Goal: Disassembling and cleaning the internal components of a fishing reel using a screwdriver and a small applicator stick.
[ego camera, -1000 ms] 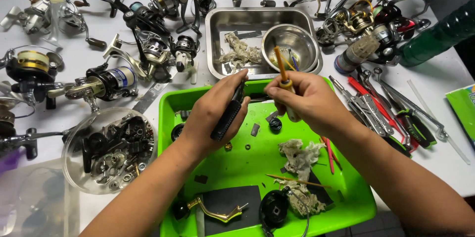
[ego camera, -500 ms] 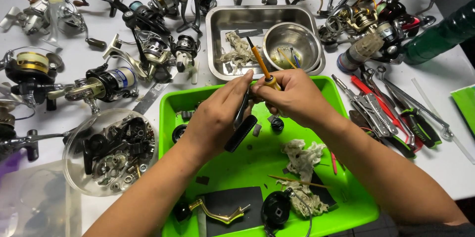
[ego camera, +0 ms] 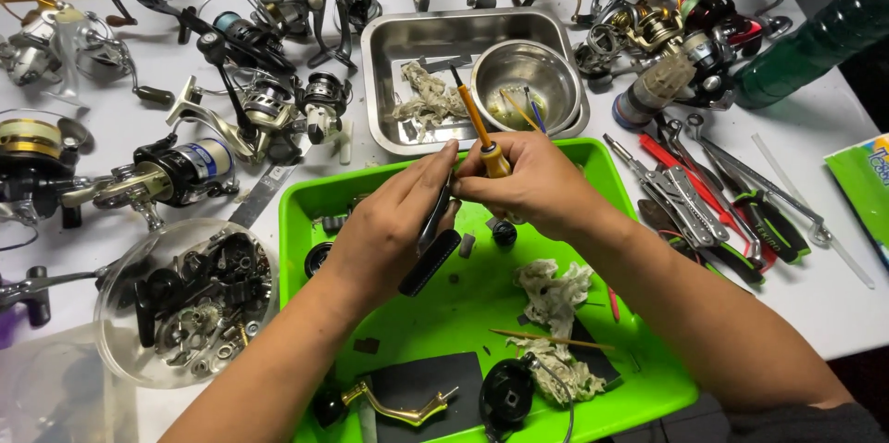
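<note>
Above a bright green plastic tray [ego camera: 630, 221] on the white counter [ego camera: 815, 304], the right hand [ego camera: 532, 186] grips a slim orange-handled screwdriver [ego camera: 477, 124], its long axis tilted up and away toward the steel pan [ego camera: 389, 45]. The left hand [ego camera: 394, 230] clasps a black elongated reel part [ego camera: 431, 258], which slants downward. A green-and-white package [ego camera: 861, 184] lies at the counter's right edge.

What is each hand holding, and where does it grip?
Left hand grips a black handle part near its upper end; right hand holds an orange-handled tool by its lower end.
</note>
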